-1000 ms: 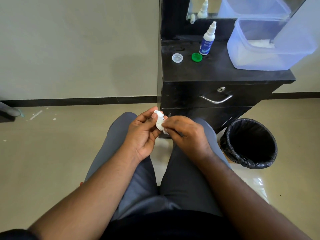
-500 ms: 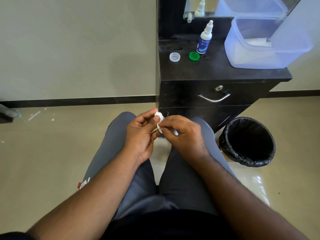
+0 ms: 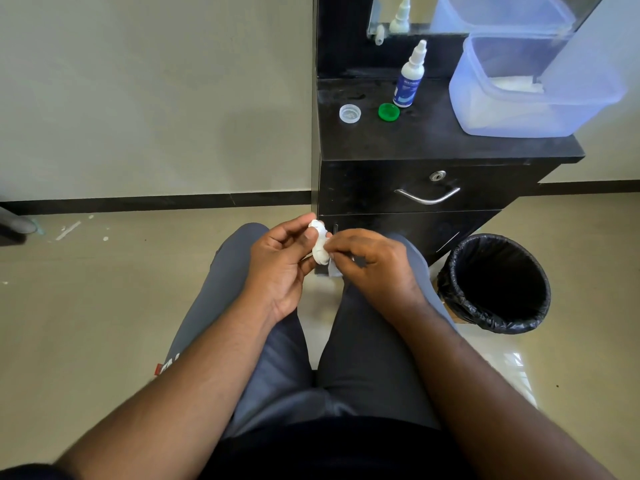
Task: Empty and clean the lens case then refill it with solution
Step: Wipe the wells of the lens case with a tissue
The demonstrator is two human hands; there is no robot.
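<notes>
Between the hands, the lens case (image 3: 319, 245) is gripped by the left hand (image 3: 278, 268); the right hand (image 3: 372, 265) pinches something white against it, apparently wiping. Beyond the grip, both caps (image 3: 349, 113) lie off beside the solution bottle (image 3: 409, 79); judged emptied, cleaning underway, refill outstanding.

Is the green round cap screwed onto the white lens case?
No, the green round cap lies loose on the black cabinet top, apart from the white lens case.

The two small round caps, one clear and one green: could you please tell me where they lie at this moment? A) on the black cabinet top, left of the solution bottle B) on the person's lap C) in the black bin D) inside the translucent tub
A: the clear round cap and green round cap lie on the black cabinet top, left of the white solution bottle.
</notes>
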